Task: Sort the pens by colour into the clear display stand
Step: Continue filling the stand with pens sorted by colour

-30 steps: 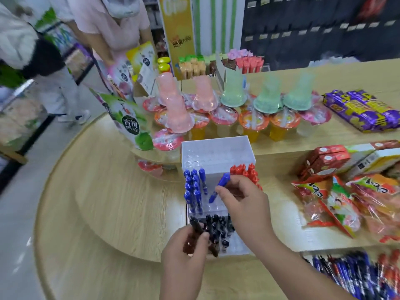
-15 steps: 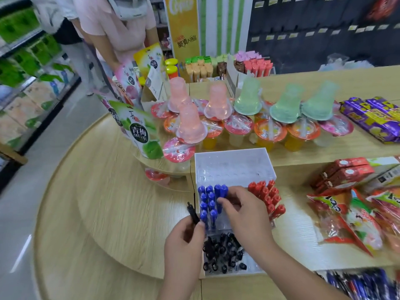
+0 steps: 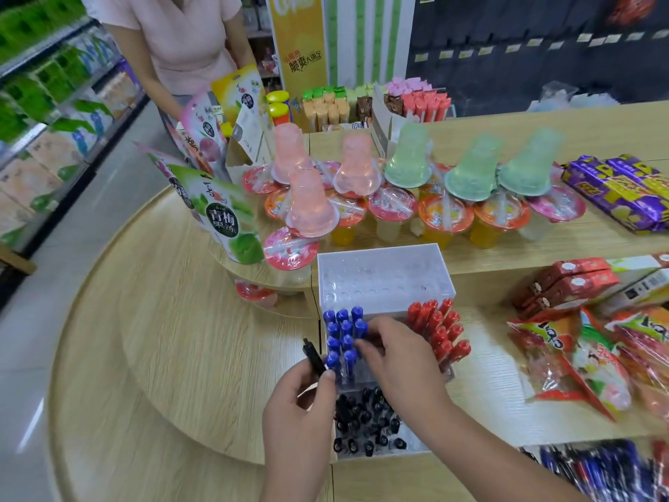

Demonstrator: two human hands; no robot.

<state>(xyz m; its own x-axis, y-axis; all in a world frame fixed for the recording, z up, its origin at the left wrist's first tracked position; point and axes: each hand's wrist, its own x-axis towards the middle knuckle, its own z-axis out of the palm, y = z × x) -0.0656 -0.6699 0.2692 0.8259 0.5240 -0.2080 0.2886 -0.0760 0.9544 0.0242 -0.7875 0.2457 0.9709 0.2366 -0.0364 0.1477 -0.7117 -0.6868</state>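
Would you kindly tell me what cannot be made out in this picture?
Head view:
1. Whether the right hand grips one of the blue pens: its own back hides the fingertips.
2. Lower end of the black pen: buried in the left hand.
3. The loose pens, bottom right: blurred and cut by the frame edge.

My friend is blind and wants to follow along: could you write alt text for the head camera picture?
A person's left hand holds a black pen beside a clear stand while the right hand touches the blue pens standing in it. Red pens fill its right side, black pens its near rows, on a wooden shop table among snacks.
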